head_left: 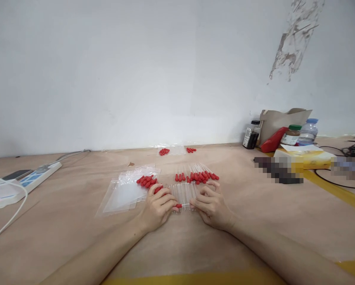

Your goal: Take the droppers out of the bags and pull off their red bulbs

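Both my hands rest on the brown paper-covered table, curled toward each other around a bunch of clear glass droppers with red rubber bulbs. My left hand has its fingers closed on the left side of the bunch, a red bulb at its fingertips. My right hand is curled against the right side. More red-bulbed droppers lie in a row just beyond. A bag holding red-bulbed droppers lies on a stack of clear zip bags to the left.
Two small filled bags lie near the wall. A white power strip with cables is at the left. Bottles, jars, a beige bag and a yellow box stand at the right, with black cables beyond.
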